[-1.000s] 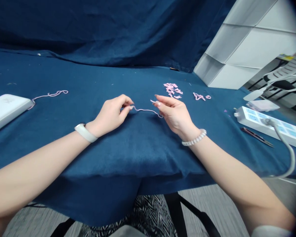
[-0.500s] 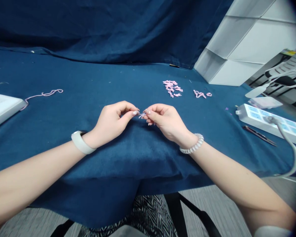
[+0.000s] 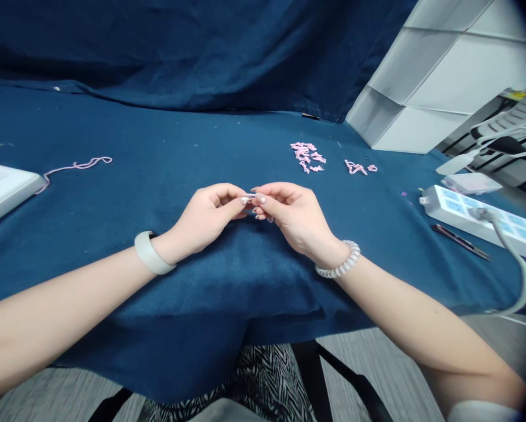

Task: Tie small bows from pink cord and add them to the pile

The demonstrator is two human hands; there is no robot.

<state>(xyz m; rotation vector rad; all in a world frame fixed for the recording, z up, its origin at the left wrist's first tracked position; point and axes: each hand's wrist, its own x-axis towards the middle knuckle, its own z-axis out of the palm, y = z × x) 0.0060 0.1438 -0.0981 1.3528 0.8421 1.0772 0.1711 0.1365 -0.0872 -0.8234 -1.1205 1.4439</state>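
Observation:
My left hand [image 3: 217,212] and my right hand [image 3: 291,212] meet fingertip to fingertip above the front of the blue cloth [image 3: 193,152]. Thumbs and forefingers of both are pinched on a short piece of pale pink yarn [image 3: 251,196]. Most of that yarn is hidden by the fingers; a bit of it shows below my right fingers. Farther back lies a cluster of small knotted pink yarn pieces [image 3: 304,153], with a few more yarn pieces [image 3: 355,167] to its right.
At left, a pink yarn length [image 3: 78,165] runs out from a white box-shaped object [image 3: 8,190]. On the right are a white power strip [image 3: 487,217] with a plugged cable, dark thread snips or tweezers [image 3: 460,241] and a clear plastic case [image 3: 471,182]. White boxes [image 3: 447,76] stand behind.
My left hand has shifted right, closer to my right hand. The yarn loops that showed between the fingertips are now mostly covered.

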